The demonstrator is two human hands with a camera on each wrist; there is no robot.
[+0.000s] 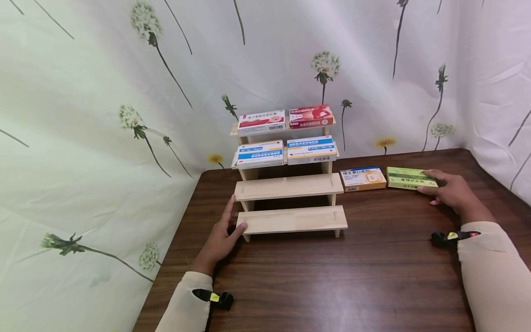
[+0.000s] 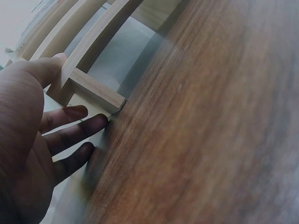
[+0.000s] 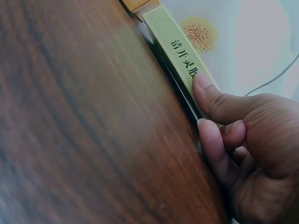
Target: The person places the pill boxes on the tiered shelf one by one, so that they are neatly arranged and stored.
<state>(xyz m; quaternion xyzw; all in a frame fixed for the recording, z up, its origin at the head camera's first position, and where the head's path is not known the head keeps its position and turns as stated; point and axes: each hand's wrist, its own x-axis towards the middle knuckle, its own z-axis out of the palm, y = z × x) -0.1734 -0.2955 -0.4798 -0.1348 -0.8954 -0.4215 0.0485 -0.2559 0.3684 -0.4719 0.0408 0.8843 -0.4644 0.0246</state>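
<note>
Left of the frame: pale cloth (image 1: 83,138) printed with dandelions, running as a backdrop behind the dark wood-grain table (image 1: 323,281) and down the right side as well. Lower left: left hand (image 1: 219,242) at the left end of a stepped wooden rack (image 1: 290,221), thumb on the lowest step, fingers spread and loosely extended beside it, not wrapped around the wood. Centre: rack has four steps, the lower two bare. Top step bears a red-and-white box (image 1: 261,121) and, to its right, a red box (image 1: 311,117); the step below bears two blue-and-white boxes, one left (image 1: 260,153), one right (image 1: 311,150). Right of centre: orange-and-white box (image 1: 362,179) flat on the table near the rack, then the green box (image 1: 408,178) just beside it, also on the table. Right hand (image 1: 454,190) pinches the green box at its right end, thumb on the front side. Cut off: both sleeves at the lower frame edge; near part of the table. Hidden: right index fingertip, behind the green box in the right wrist view; most of the left fingers in the head view. Small print on the boxes not readable; upper steps blurred in the left wrist view.
</note>
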